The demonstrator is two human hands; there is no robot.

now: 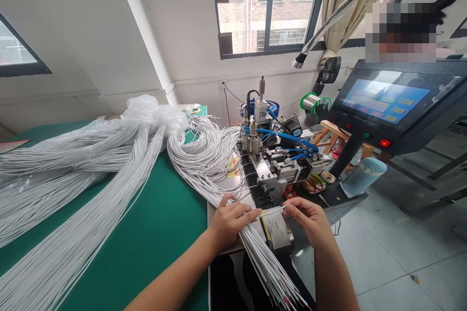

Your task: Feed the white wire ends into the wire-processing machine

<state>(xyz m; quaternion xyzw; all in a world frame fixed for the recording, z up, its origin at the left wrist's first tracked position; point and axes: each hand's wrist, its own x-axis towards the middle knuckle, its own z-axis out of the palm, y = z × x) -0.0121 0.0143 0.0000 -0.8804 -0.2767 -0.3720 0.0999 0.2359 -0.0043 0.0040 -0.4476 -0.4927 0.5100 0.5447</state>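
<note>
A single white cable [273, 211] runs between my two hands in front of a small machine [263, 175] with metal cylinders and blue air hoses. My right hand [308, 218] pinches the cable near its end with thumb and fingertips. On the other side, my left hand [233, 218] rests over a bundle of white cables [264, 262] and holds the same cable between thumb and fingers. The bundle hangs past the table edge toward my lap, with reddish tips on some cables. Just below the held cable sits a metal block with a pale label [276, 231].
Long bundles of white cable [109, 209], partly in clear plastic [142, 112], lie across the green table [168, 233]. A control screen [386, 99] stands at the right, near a blue bottle [365, 176] and a wire spool [312, 102]. Another person [401, 34] is behind the screen.
</note>
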